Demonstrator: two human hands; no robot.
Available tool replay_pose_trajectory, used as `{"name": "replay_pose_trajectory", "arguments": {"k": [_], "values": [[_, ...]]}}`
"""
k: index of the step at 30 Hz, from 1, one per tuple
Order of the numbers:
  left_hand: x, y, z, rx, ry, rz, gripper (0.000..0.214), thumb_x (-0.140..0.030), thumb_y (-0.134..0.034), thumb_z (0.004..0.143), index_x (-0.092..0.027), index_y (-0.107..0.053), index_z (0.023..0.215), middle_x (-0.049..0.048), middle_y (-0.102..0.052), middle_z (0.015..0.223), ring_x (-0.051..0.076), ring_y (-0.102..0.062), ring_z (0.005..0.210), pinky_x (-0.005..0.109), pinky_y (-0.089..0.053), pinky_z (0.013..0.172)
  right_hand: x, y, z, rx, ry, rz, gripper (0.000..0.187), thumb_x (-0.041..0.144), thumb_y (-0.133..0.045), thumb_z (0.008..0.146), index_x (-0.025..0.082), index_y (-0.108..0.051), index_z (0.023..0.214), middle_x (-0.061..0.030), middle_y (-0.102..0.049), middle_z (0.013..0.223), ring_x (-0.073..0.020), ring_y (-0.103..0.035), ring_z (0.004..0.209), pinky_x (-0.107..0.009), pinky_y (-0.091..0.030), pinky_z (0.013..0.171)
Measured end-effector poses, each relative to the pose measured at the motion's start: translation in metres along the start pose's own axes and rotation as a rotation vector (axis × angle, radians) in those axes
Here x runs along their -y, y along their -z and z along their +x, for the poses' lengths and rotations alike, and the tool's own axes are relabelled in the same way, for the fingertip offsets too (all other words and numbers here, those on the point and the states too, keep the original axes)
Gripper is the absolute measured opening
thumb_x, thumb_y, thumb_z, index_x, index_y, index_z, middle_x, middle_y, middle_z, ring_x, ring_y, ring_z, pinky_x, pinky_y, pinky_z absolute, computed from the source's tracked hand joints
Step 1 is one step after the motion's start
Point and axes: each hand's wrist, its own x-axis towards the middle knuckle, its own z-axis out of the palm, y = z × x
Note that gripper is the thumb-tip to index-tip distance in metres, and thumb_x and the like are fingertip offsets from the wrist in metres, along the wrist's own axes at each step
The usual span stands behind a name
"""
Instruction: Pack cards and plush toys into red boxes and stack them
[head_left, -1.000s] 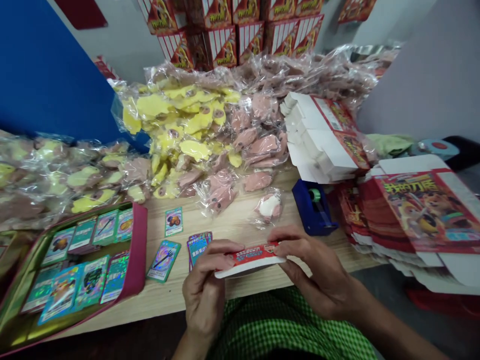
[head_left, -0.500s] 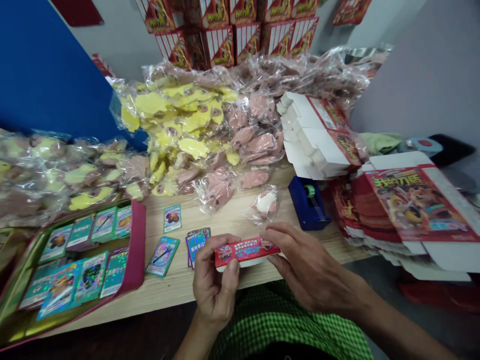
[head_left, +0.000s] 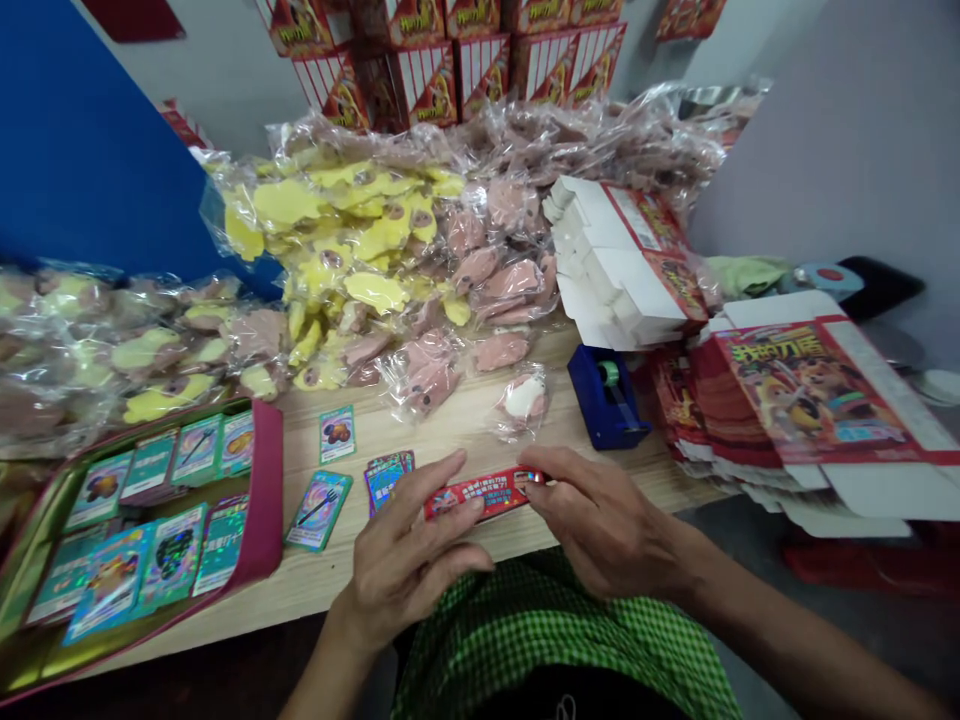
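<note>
Both my hands hold a small red printed box [head_left: 487,492] just above the near edge of the wooden table [head_left: 465,425]. My left hand [head_left: 409,555] lies over its left end with fingers curled along it. My right hand [head_left: 600,520] pinches its right end. A small stack of cards [head_left: 386,475] lies just behind the box, and two loose cards [head_left: 322,508] lie to the left. A bagged white and pink toy [head_left: 523,398] sits right behind the box.
A pink tray of shiny cards [head_left: 150,520] is at the left. Bagged yellow and pink plush toys [head_left: 360,270] pile up behind. A blue tape dispenser [head_left: 604,395], flat white cartons [head_left: 622,265] and red printed box sheets [head_left: 802,400] are at the right.
The red box has turned flatter and lower toward the table edge. My left hand shifted from gripping its end to lying over it. The view moved slightly left.
</note>
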Motion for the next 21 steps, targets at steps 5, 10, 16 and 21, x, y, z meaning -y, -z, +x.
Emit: {"name": "replay_pose_trajectory", "arguments": {"k": [5,10,16,21], "values": [[-0.019,-0.003,0.012,0.024,-0.035,0.257,0.027,-0.005,-0.063,0.095,-0.013,-0.070,0.120,0.0123,-0.072,0.123,0.019,-0.069,0.113,0.031,-0.056,0.099,0.003,0.002,-0.006,-0.138,-0.216,0.210,0.025,0.005,-0.047,0.096,0.019,-0.052,0.116,-0.0126,-0.067,0.111,-0.0238,-0.064,0.112,-0.038,-0.058,0.089],[-0.025,-0.023,0.023,-0.068,-0.043,0.237,0.024,-0.007,-0.067,0.093,-0.009,-0.069,0.118,0.0128,-0.073,0.115,0.019,-0.069,0.107,0.030,-0.055,0.096,-0.028,0.026,-0.034,-0.321,-0.986,0.016,0.014,0.010,-0.052,0.088,0.019,-0.061,0.094,-0.0112,-0.064,0.110,-0.0241,-0.064,0.106,-0.039,-0.054,0.093],[-0.023,-0.031,0.028,-0.050,-0.022,0.208,0.029,-0.006,-0.069,0.091,-0.011,-0.069,0.120,0.0108,-0.075,0.112,0.018,-0.072,0.100,0.029,-0.058,0.092,-0.072,0.029,-0.056,-0.251,-1.445,0.202,0.006,0.022,-0.054,0.083,0.021,-0.057,0.078,-0.0054,-0.066,0.081,-0.0216,-0.070,0.069,-0.031,-0.057,0.060],[-0.027,-0.029,0.031,-0.086,-0.008,0.164,0.025,-0.005,-0.068,0.091,-0.014,-0.071,0.115,0.0089,-0.076,0.110,0.017,-0.073,0.097,0.028,-0.059,0.088,-0.062,0.017,-0.062,-0.340,-1.388,0.359,0.016,0.041,-0.049,0.086,0.024,-0.049,0.085,-0.0016,-0.066,0.086,-0.0200,-0.073,0.068,-0.031,-0.060,0.060]]}}
